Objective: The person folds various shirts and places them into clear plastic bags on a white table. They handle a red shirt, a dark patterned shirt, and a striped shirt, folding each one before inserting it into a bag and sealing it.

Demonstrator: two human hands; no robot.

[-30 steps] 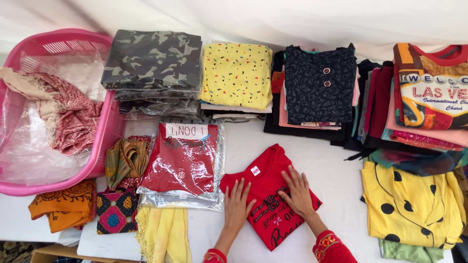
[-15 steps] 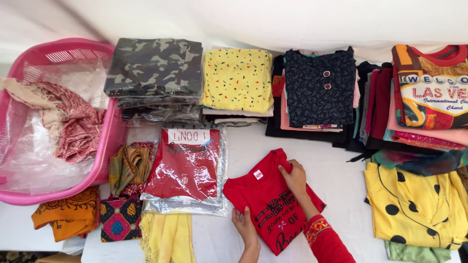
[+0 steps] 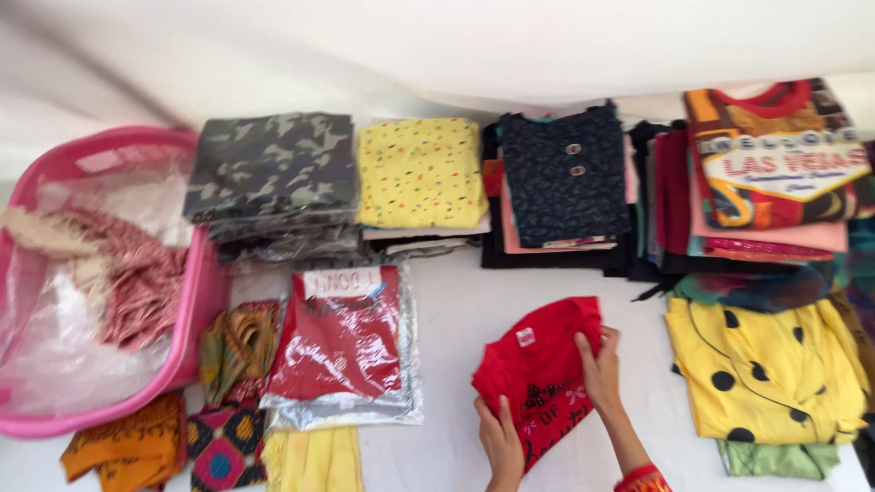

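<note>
Bright, even daylight over my table — soft, short shadows under the stacks. Glare on the plastic-wrapped red garment [image 3: 342, 342] and the bag in the pink basket [image 3: 196, 301]. Slight motion blur throughout — edges softest, corners stretched.
</note>
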